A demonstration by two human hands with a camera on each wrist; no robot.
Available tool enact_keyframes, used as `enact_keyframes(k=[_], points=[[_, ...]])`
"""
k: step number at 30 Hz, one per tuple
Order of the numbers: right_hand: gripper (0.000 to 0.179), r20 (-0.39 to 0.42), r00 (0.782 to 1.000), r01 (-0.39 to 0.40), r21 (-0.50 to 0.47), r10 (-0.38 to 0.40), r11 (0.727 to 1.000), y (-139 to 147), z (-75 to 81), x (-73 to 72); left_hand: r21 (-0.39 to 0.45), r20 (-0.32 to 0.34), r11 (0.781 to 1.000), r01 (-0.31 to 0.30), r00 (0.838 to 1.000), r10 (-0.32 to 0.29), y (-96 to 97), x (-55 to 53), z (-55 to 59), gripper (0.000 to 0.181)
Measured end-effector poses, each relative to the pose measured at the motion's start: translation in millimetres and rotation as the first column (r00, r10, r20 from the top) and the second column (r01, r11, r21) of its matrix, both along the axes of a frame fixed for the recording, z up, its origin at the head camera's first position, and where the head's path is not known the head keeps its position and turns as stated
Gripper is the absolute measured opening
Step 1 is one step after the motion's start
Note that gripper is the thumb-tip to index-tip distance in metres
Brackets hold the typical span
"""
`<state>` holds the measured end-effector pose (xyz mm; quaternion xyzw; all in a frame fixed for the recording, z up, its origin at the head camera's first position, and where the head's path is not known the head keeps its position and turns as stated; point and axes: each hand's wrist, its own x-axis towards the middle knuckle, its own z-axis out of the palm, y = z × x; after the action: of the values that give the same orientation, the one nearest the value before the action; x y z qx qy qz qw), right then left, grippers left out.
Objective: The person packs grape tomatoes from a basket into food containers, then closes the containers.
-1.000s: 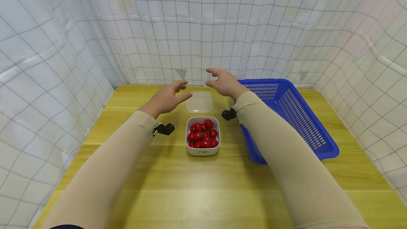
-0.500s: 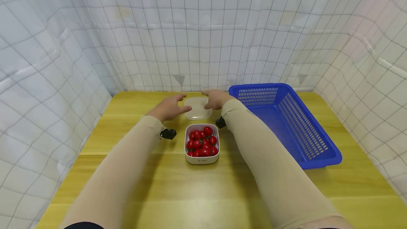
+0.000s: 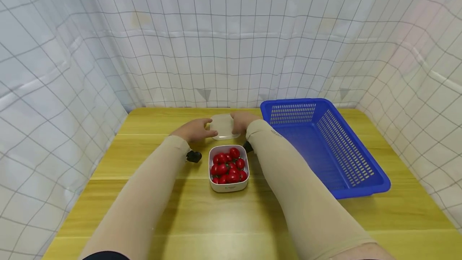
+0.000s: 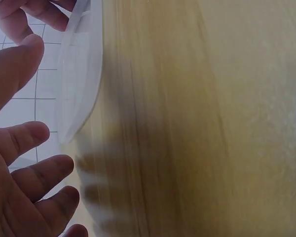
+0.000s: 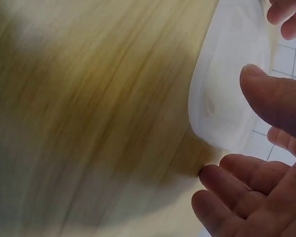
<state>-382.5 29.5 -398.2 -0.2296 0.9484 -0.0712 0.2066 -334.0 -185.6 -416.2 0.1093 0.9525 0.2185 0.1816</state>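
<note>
A translucent, rounded-square lid (image 3: 222,126) lies flat on the table behind a white box (image 3: 229,188) filled with several small red tomatoes (image 3: 231,167). My left hand (image 3: 195,130) is at the lid's left side, thumb and fingers spread apart. In the left wrist view, its thumb (image 4: 19,64) and fingers stand short of the lid's edge. On the opposite side, my right hand (image 3: 242,122) overlaps the lid's right edge. The right wrist view shows its thumb (image 5: 271,94) over the lid (image 5: 227,84), with the other fingers loosely bent beside the corner.
To the right stands a large blue plastic basket (image 3: 325,147) with slotted walls. A white grid-patterned curtain (image 3: 231,51) encloses the wooden table (image 3: 213,228) at the back and both sides. Black wrist mounts (image 3: 194,156) hang beneath the sleeves.
Both hands have come down toward the lid from above. My right hand moved left and lower, from beside the basket to the lid's right edge. The view has tilted slightly.
</note>
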Motion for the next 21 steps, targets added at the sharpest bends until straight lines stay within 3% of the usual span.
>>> enact_keyframes(k=[16, 21], points=[[0.082, 0.080, 0.997, 0.023, -0.046, -0.019, 0.999, -4.1, -7.9, -4.4, 0.054, 0.017, 0.998, -0.018, 1.000, 0.017, -1.9, -10.3, -15.8, 0.081], [0.083, 0.126, 0.990, 0.076, -0.107, -0.063, 0.991, -4.7, -6.6, -7.5, 0.082, -0.011, 0.996, -0.041, 0.999, 0.042, -2.1, -13.7, -17.4, 0.078]])
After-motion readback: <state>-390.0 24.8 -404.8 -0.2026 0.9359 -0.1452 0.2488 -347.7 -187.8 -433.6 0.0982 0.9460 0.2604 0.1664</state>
